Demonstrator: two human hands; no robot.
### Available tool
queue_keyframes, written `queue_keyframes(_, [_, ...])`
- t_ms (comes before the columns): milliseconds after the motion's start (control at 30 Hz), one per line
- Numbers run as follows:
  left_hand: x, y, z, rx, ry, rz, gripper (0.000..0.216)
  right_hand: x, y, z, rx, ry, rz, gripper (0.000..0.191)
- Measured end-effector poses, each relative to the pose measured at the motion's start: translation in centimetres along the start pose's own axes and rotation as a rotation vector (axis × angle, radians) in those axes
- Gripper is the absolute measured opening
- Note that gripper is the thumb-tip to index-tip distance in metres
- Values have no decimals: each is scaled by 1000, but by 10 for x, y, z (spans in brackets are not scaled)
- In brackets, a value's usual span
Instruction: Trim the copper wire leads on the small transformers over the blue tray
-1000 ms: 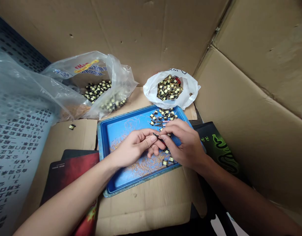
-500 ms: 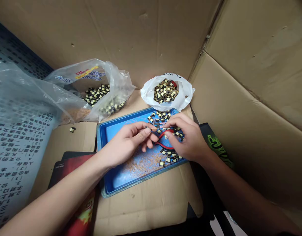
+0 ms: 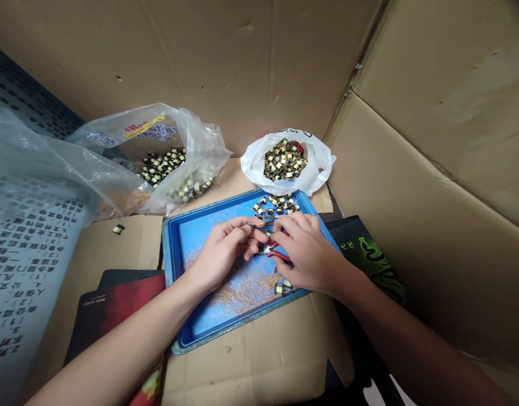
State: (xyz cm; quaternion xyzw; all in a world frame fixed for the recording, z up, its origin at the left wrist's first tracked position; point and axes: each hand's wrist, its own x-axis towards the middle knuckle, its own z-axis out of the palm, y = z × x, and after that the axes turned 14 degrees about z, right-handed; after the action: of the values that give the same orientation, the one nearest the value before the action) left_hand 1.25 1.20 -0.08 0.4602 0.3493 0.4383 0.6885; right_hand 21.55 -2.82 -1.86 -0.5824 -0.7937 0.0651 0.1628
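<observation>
Both my hands work over a blue tray (image 3: 200, 318) strewn with copper wire scraps. My left hand (image 3: 223, 254) pinches a small dark component (image 3: 256, 224) between thumb and forefinger. My right hand (image 3: 305, 254) lies palm down beside it, fingers bent over red-handled cutters (image 3: 277, 254) that rest on the tray. A heap of small yellow-and-black components (image 3: 276, 206) lies at the tray's far end, just beyond my fingertips.
A white bag (image 3: 287, 160) full of the same components sits behind the tray. A clear plastic bag (image 3: 166, 163) with more lies at the back left. One stray component (image 3: 118, 229) lies on the cardboard. Cardboard walls enclose the back and right. Mouse pads lie underneath.
The small part stays pinched in my left hand. My right hand moved from the left fingertips onto the red cutters, which came into view on the tray. The view shifted slightly.
</observation>
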Motion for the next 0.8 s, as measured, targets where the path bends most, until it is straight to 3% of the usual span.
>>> queue_keyframes(233, [-2, 4, 1, -72, 241, 316, 17, 3, 9, -16, 140, 254, 100, 20])
queue_keyframes(400, [-4, 2, 0, -90, 177, 271, 17, -5, 5, -14, 736, 279, 145, 23])
queue_keyframes(467, [-5, 1, 0, -93, 154, 258, 16, -8, 0, -10, 840, 259, 199, 22])
queue_keyframes(667, [-8, 1, 1, -86, 103, 250, 17, -4, -5, -8, 665, 258, 233, 23])
queue_keyframes(800, [-8, 2, 2, -103, 104, 236, 17, 1, -2, -8, 487, 297, 171, 24])
